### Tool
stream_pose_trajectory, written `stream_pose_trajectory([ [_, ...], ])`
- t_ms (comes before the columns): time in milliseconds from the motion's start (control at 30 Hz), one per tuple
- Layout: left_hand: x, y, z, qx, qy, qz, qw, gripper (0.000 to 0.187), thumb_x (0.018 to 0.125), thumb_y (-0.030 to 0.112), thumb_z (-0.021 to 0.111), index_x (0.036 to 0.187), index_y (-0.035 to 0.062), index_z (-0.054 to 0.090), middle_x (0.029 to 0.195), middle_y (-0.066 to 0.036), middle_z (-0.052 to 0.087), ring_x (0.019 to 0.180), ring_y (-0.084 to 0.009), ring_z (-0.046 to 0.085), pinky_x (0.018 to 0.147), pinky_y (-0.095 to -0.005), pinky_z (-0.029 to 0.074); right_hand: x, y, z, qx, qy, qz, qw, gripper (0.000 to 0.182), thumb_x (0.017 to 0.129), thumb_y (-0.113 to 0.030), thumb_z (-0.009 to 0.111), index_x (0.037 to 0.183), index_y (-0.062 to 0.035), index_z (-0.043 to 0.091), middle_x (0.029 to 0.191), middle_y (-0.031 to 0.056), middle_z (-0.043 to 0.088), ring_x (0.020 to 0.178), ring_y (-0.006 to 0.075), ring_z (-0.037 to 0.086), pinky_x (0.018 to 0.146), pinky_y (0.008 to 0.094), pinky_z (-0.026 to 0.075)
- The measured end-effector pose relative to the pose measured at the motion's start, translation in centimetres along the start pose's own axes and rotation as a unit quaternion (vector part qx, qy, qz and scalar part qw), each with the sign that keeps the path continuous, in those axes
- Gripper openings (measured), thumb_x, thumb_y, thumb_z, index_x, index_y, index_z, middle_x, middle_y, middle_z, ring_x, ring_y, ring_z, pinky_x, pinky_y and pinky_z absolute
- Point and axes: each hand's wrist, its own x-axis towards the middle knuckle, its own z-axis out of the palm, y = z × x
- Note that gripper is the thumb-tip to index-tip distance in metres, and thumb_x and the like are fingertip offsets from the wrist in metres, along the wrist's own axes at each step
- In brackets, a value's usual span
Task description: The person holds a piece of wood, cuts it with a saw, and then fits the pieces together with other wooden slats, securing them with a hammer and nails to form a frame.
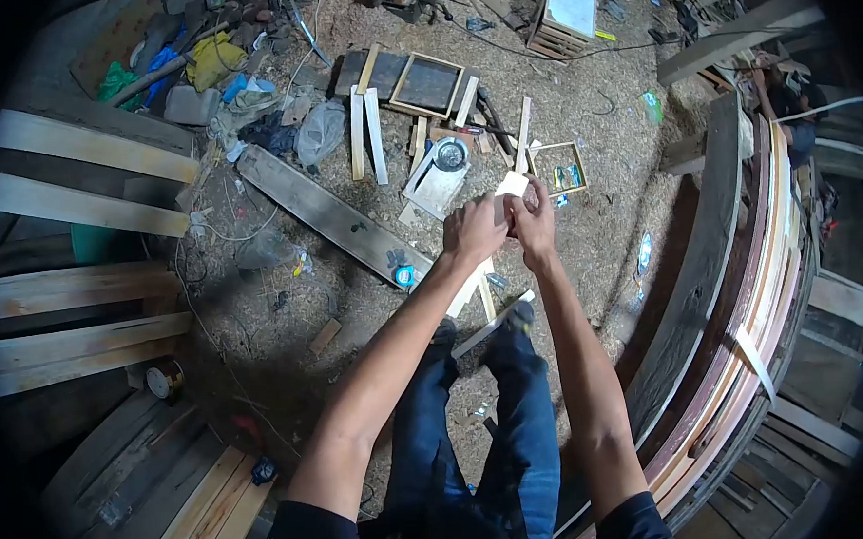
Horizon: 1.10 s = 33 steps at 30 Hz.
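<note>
My left hand (478, 230) and my right hand (534, 223) are close together in front of me, both closed around a pale piece of wood (513, 183). Its light end sticks out beyond my fingers, while the part between my palms is hidden. Below my hands, more pale wood (466, 297) shows near my feet. Past them on the ground lie a white metal sheet (437, 193) with a round metal dish (451, 154) on it, and a small wooden frame (582, 168) with a small packet inside.
A long grey plank (321, 212) lies on the left, a blue tape measure (405, 276) at its near end. Stacked boards (739, 370) line the right side. Timber ends (87, 214) jut in from the left. A person (794, 114) is at far right.
</note>
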Motion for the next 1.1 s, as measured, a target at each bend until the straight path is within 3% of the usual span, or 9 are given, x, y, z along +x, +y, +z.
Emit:
stream_pose_trajectory([
  [67,1.7,-0.6,-0.8,-0.004,0.054,0.023,0.998,0.038,0.083,0.023,0.064,0.113,-0.0006,0.055,0.092,-0.025,0.066,0.089,-0.0418,0.064,0.079,-0.0459,0.051,2.0,-1.6,1.4,-0.015,-0.019,0.014,1.000,0.057,0.088,-0.007,0.059,0.140,-0.0094,0.036,0.085,0.0121,0.066,0.065,0.0130,0.060,0.051,0.0284,0.050],
  [100,3.1,-1.2,-1.7,-0.064,0.029,0.018,0.997,0.037,0.085,0.023,0.062,0.113,-0.0006,0.056,0.094,-0.024,0.066,0.090,-0.0393,0.065,0.079,-0.0437,0.051,3.1,-2.0,2.0,-0.022,-0.018,0.024,0.999,0.052,0.089,-0.011,0.058,0.138,-0.0133,0.040,0.085,0.0061,0.062,0.068,0.0110,0.058,0.054,0.0285,0.051],
  [200,7.2,-2.2,-3.3,-0.140,0.006,0.007,0.990,0.036,0.091,0.021,0.059,0.120,0.0003,0.056,0.105,-0.020,0.066,0.096,-0.0310,0.065,0.083,-0.0370,0.049,7.9,-2.5,3.5,-0.030,-0.035,0.006,0.999,0.052,0.090,-0.011,0.056,0.139,-0.0127,0.038,0.088,0.0067,0.063,0.071,0.0122,0.059,0.057,0.0298,0.053],
  [267,10.9,-3.8,-3.0,-0.187,0.058,0.029,0.980,0.030,0.087,0.027,0.063,0.112,0.0105,0.061,0.098,-0.017,0.068,0.090,-0.0353,0.065,0.076,-0.0426,0.050,11.3,-2.9,4.5,0.011,-0.075,0.005,0.997,0.054,0.091,-0.012,0.056,0.141,-0.0128,0.033,0.093,0.0085,0.063,0.074,0.0136,0.061,0.060,0.0322,0.054],
  [333,14.3,-4.0,-3.5,-0.174,0.108,0.019,0.979,0.032,0.087,0.026,0.064,0.113,0.0076,0.062,0.100,-0.016,0.068,0.091,-0.0326,0.066,0.077,-0.0408,0.051,15.2,-3.2,5.7,0.011,-0.079,0.018,0.997,0.053,0.090,-0.013,0.059,0.137,-0.0113,0.035,0.090,0.0078,0.063,0.074,0.0125,0.061,0.060,0.0316,0.054],
  [400,18.3,-3.6,-4.8,-0.193,0.063,-0.018,0.979,0.042,0.088,0.025,0.066,0.119,-0.0025,0.058,0.103,-0.019,0.067,0.095,-0.0275,0.066,0.083,-0.0354,0.050,19.4,-3.6,6.8,0.026,-0.080,0.025,0.996,0.042,0.087,-0.011,0.065,0.124,-0.0014,0.047,0.088,0.0094,0.066,0.069,0.0116,0.060,0.050,0.0258,0.047],
  [500,25.0,-4.9,-4.0,-0.186,0.117,-0.052,0.974,0.040,0.086,0.026,0.068,0.117,0.0012,0.061,0.098,-0.017,0.069,0.087,-0.0222,0.067,0.075,-0.0327,0.052,26.4,-2.8,6.9,-0.018,-0.140,0.072,0.987,0.031,0.091,-0.020,0.063,0.112,0.0005,0.056,0.086,0.0069,0.066,0.071,0.0127,0.062,0.054,0.0270,0.050],
  [667,30.6,-3.6,-3.7,-0.224,0.168,-0.089,0.956,0.037,0.085,0.026,0.070,0.111,0.0008,0.063,0.094,-0.015,0.069,0.085,-0.0215,0.067,0.074,-0.0323,0.052,32.3,-3.2,5.8,-0.021,-0.215,0.115,0.970,0.028,0.093,-0.022,0.061,0.114,-0.0025,0.058,0.090,0.0067,0.066,0.071,0.0145,0.064,0.058,0.0282,0.055],
  [1100,37.2,-2.5,-6.2,-0.204,0.187,-0.110,0.955,0.033,0.087,0.027,0.066,0.111,0.0042,0.062,0.098,-0.014,0.069,0.091,-0.0248,0.066,0.081,-0.0351,0.049,38.3,-5.8,8.8,0.000,-0.178,0.130,0.975,0.036,0.088,-0.026,0.070,0.114,-0.0051,0.057,0.081,0.0011,0.061,0.070,0.0096,0.057,0.056,0.0265,0.049],
])
